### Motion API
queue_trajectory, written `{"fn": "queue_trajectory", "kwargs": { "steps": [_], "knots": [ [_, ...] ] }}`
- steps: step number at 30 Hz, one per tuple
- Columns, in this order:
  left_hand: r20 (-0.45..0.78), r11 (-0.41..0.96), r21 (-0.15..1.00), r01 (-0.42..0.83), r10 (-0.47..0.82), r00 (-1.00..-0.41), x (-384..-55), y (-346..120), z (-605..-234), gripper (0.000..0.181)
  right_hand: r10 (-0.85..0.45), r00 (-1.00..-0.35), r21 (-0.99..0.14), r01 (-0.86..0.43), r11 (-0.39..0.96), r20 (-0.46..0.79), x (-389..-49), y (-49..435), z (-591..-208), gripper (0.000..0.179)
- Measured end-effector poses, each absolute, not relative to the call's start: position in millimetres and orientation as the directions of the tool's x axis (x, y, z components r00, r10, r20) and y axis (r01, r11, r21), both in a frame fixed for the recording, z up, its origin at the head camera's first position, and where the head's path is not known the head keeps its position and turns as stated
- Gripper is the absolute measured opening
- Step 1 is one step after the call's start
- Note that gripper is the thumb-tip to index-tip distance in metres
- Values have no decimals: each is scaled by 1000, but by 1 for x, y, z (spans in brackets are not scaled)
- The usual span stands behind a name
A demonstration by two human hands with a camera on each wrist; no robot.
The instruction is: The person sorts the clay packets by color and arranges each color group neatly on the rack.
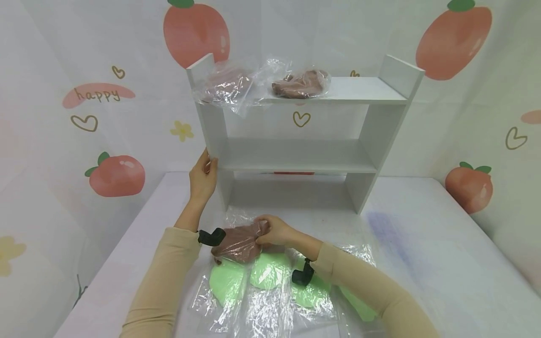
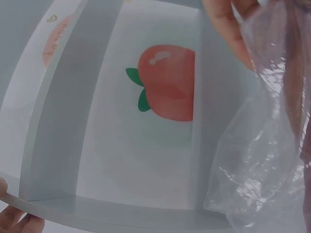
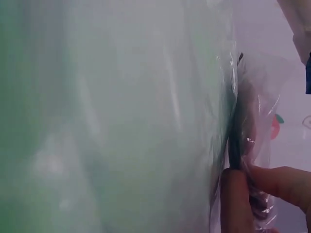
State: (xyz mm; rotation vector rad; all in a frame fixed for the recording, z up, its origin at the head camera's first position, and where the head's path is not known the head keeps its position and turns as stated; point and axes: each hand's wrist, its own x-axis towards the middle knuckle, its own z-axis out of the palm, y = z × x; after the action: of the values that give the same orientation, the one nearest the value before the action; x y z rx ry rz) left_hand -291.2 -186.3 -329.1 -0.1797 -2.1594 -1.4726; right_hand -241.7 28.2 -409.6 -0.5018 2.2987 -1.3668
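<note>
A white shelf unit [image 1: 300,157] with three levels stands on the table. My left hand [image 1: 204,180] grips the front edge of its left side panel; in the left wrist view the thumb and fingers [image 2: 22,222] lie on either side of that edge. My right hand [image 1: 276,231] pinches a clear plastic bag with a folded brown item [image 1: 238,243] inside, just in front of the shelf. The right wrist view shows finger and thumb closed on this bag [image 3: 250,126]. What the brown item is cannot be told through the plastic.
Two more clear bags with brown contents, a left one [image 1: 228,84] and a right one [image 1: 301,84], lie on the top board. Several clear bags with light green pieces [image 1: 270,272] lie on the white table [image 1: 422,244] nearer me. Behind hangs a fruit-printed cloth [image 1: 338,28].
</note>
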Motion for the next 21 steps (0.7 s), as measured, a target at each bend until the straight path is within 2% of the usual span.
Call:
{"fn": "queue_trajectory", "kwargs": {
  "steps": [6, 21],
  "knots": [
    [497, 408, 821, 399, -167, -851, -290, -186, -327, 46, -536, -830, -924, -70, 375, -155, -244, 41, -406, 62],
    [510, 419, 812, 406, -173, -842, -290, -186, -328, 46, -545, -833, -971, -46, 234, -91, -240, 77, -383, 63]
  ]
}}
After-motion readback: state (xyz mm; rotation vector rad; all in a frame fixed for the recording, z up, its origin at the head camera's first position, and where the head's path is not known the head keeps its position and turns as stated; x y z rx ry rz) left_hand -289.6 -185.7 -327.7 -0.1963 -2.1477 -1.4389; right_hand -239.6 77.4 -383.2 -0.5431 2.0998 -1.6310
